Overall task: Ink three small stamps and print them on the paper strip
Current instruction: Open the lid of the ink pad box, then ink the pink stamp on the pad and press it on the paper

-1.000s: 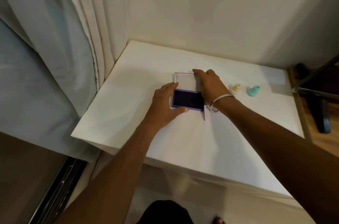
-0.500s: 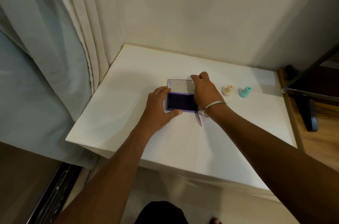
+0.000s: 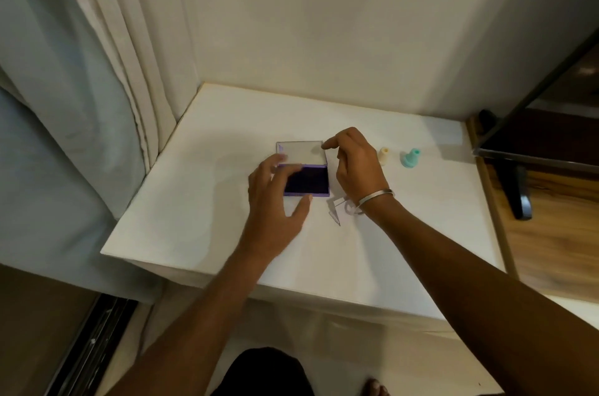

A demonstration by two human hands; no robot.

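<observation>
Head view: ink pad (image 3: 308, 181) is being opened at frame centre, lid back; left hand (image 3: 275, 211) and right hand (image 3: 356, 165) are hovering spread, empty. Next, a stamp (cream (image 3: 383, 156) or teal (image 3: 411, 158)) is probably being fetched.

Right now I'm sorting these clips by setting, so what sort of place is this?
Probably a room in a home, not a workshop: a small white table pushed into a wall corner, pale curtains hanging at its left, and wood flooring to the right.
</observation>
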